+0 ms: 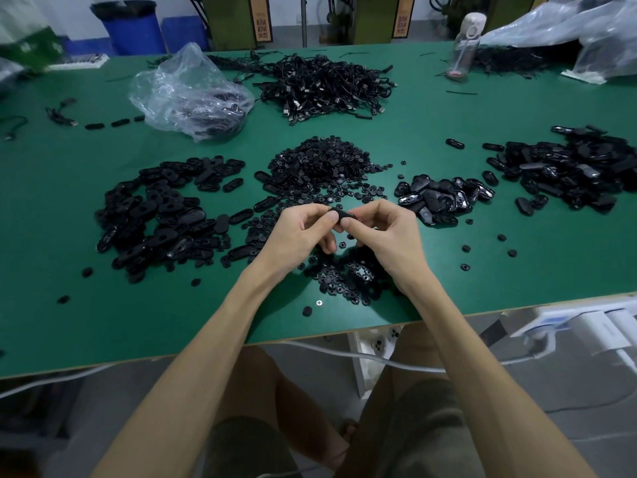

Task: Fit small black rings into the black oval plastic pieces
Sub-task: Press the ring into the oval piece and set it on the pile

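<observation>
Above loose small black plastic rings [348, 277], the left hand [303, 232] and right hand [387, 236] both pinch one black oval plastic piece [342, 215], seemingly seating a ring, which likely calls next for firm, square pressure, with the main ring heap [320, 165] beyond at 12 o'clock.

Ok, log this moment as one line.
stage: fitting | left hand: pinches oval piece | right hand: pinches oval piece too | ring pile: behind hands on green table | ring seated: cannot tell

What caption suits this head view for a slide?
Left hand and right hand pinch a black oval piece above a ring pile on the green table.
</observation>
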The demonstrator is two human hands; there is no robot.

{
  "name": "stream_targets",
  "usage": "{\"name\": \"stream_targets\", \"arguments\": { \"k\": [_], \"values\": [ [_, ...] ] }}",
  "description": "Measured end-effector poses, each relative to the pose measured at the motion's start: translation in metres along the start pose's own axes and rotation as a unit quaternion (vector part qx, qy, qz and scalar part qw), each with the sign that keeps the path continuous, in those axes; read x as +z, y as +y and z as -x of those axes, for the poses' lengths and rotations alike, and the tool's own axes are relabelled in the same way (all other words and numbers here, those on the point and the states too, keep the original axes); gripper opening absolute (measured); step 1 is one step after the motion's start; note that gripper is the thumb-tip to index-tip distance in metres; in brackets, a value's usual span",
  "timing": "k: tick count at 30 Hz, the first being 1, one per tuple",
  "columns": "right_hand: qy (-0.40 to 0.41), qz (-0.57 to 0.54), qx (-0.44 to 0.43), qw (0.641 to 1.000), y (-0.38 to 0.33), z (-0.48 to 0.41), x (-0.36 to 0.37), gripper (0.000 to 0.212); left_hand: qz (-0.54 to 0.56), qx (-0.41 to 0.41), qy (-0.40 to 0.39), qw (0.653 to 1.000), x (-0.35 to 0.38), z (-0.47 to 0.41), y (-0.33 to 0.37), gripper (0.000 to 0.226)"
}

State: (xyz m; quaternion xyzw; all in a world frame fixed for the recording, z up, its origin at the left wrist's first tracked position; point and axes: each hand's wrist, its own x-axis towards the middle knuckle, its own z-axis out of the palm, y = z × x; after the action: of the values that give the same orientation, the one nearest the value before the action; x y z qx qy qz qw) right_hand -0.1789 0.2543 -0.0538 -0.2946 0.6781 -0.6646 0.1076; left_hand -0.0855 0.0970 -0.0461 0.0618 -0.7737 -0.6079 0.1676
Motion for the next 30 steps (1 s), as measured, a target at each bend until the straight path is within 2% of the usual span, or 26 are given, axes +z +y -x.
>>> {"name": "stream_targets", "arguments": {
  "k": [10, 19, 30],
  "values": [
    [-0.001, -0.015, 0.005, 1.000, 0.0013, -0.0007, -0.0019, 0.007, 0.062, -0.003, 0.029, 0.998, -0.0020, 0.0020, 0.0019, 0.026],
    [-0.003, -0.020, -0.012, 1.000, -0.0042, 0.0006, -0.0008, 0.013, 0.075, -0.012, 0.042, 0.996, -0.0006, 0.0008, -0.0008, 0.026],
    [0.002, -0.002, -0.018, 1.000, -0.0074, 0.0030, -0.0005, 0.007, 0.085, -0.013, 0.052, 0.995, 0.0000, 0.0002, -0.0023, 0.029]
  ]
}}
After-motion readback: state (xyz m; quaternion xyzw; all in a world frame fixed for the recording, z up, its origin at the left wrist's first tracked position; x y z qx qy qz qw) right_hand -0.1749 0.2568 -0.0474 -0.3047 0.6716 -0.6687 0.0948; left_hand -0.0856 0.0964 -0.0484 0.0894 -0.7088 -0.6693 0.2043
